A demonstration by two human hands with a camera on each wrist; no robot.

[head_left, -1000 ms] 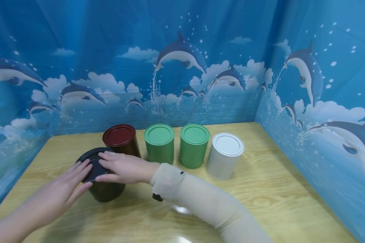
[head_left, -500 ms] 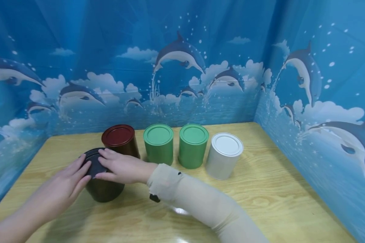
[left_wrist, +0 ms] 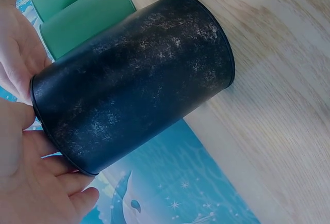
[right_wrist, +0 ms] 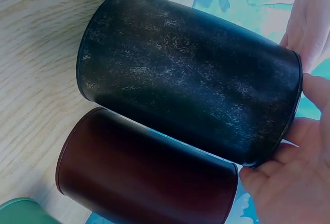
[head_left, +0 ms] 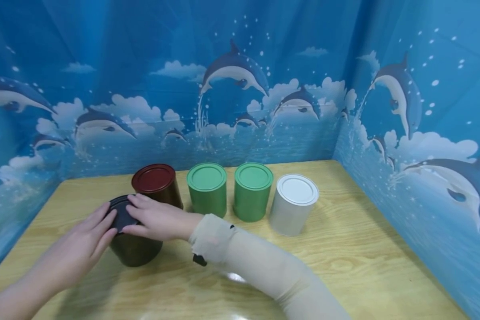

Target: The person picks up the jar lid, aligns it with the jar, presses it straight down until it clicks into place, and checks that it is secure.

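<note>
A black can [head_left: 138, 251] stands upright at the left of the table, with its lid uppermost. My left hand [head_left: 78, 246] lies over the left side of that lid, fingers extended. From the right, my right hand [head_left: 158, 218] rests its straight fingers on the lid's other side. In the left wrist view, the mottled side of the black can [left_wrist: 139, 79] fills the middle, with left fingers along its lidded end. The right wrist view shows right fingers [right_wrist: 294, 157] at the rim of the black can [right_wrist: 191, 74]. Parts of the lid are hidden beneath both hands.
Just behind the black can is a dark red can [head_left: 156, 180]. Two green cans [head_left: 208, 200] [head_left: 253, 200] and a white can [head_left: 292, 213] continue the row to the right. A blue dolphin-print curtain [head_left: 232, 146] borders the wooden table [head_left: 344, 258].
My left hand has shifted slightly and now covers the lid's left edge, which showed a second ago. The right hand stays on the lid. The other cans keep their places.
</note>
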